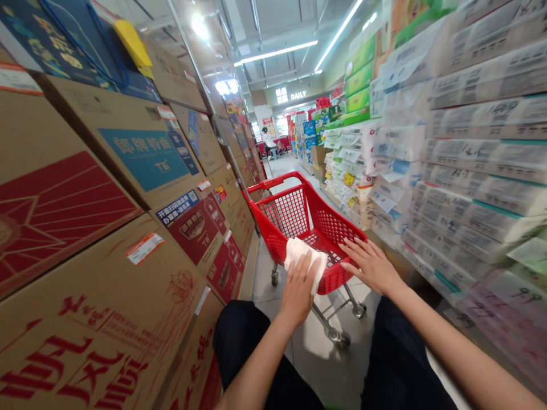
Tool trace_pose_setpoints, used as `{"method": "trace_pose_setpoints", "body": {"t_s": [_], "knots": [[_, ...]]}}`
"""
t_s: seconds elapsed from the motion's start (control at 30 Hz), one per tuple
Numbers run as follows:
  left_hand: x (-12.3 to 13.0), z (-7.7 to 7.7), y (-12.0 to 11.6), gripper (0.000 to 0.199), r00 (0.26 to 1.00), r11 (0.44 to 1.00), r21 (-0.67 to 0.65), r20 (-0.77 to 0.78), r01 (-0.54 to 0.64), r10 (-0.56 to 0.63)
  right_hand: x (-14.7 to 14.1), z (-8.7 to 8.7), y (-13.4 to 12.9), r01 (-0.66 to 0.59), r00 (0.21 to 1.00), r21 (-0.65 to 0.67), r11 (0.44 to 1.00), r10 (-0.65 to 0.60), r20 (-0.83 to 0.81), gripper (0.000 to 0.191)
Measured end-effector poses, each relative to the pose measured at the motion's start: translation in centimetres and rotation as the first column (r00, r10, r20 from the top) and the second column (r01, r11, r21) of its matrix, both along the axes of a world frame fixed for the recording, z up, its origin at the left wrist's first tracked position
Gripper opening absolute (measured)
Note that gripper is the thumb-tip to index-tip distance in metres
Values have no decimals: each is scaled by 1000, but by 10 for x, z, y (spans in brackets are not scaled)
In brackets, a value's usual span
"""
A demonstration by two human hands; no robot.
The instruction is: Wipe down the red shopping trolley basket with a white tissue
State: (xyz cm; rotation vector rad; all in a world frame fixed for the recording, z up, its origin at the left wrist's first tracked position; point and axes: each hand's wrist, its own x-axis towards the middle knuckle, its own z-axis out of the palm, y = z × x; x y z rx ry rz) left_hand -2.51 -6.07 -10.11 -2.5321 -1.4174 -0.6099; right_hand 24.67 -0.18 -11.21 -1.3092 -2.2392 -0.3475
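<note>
A red plastic shopping cart [337, 228] on grey wheeled legs stands in front of my knees, its handle at the far side. My left hand [299, 287] presses a white cloth [304, 250] against the cart's near rim, at the left corner. The fingers lie over the cloth, which hangs partly over the edge. My right hand [370, 265] rests at the right end of the near rim, its fingers spread and nothing held in it. In the cart's basket, no goods show.
Stacked cardboard boxes [171, 279] line the left side close to my left arm. Piles of white tissue packs [478, 165] rise on the right. Down the tiled aisle [280, 165] a person in white [268, 139] is seen far off.
</note>
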Motion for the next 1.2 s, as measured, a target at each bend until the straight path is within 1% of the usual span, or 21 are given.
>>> {"method": "trace_pose_setpoints", "body": {"t_s": [0.07,0.13,0.2,0.23,0.3,0.37,0.47,0.53,0.6,0.67,0.73,0.8,0.87,0.97,1.03,1.1,1.2], "knots": [[9,-2,3,97,998,998,14,28,-57,56,4,-5,5,28,1000,-4,1000,-28,-1,61],[25,-7,4,96,988,990,26,74,-138,135,-1,-9,3,41,999,-5,999,-41,-6,63],[44,-13,1,93,981,984,42,90,-175,171,-11,-10,-2,55,998,9,998,-55,-11,67],[51,-15,-1,91,986,986,54,71,-155,151,-15,-10,-6,60,998,19,998,-60,-9,68],[59,-17,-6,87,997,994,79,-3,-75,75,-21,-9,-13,63,998,34,997,-63,0,71],[56,-15,-11,84,996,995,100,-91,-3,12,-23,-5,-21,56,998,40,998,-57,7,75],[37,-6,-15,84,984,993,116,-176,27,-6,-25,0,-33,18,1000,28,999,-19,9,81],[21,1,-16,86,983,994,113,-181,6,15,-28,2,-42,-15,1000,12,1000,15,9,83],[8,6,-15,86,987,993,112,-151,-44,60,-36,4,-49,-50,999,-5,999,50,5,84],[-2,8,-11,80,988,988,121,-108,-97,111,-45,5,-55,-84,996,-21,996,84,-2,85],[-7,9,-3,68,985,980,130,-61,-150,159,-57,5,-60,-113,994,-37,993,113,-14,87],[-6,9,6,56,979,974,116,-25,-197,201,-68,4,-63,-129,991,-51,990,127,-31,90],[0,10,14,50,974,971,86,-7,-223,225,-76,3,-66,-132,990,-54,990,130,-47,94],[14,6,17,52,974,972,66,-7,-224,225,-81,2,-67,-126,991,-36,991,124,-46,98],[22,2,12,59,980,976,91,-20,-196,199,-78,2,-68,-122,992,-20,992,121,-34,99],[23,-2,3,67,989,983,130,-49,-133,141,-73,3,-69,-122,992,-5,993,122,-26,99],[10,-1,-7,73,994,988,148,-99,-33,48,-63,6,-72,-141,990,8,990,141,-22,98]]}}
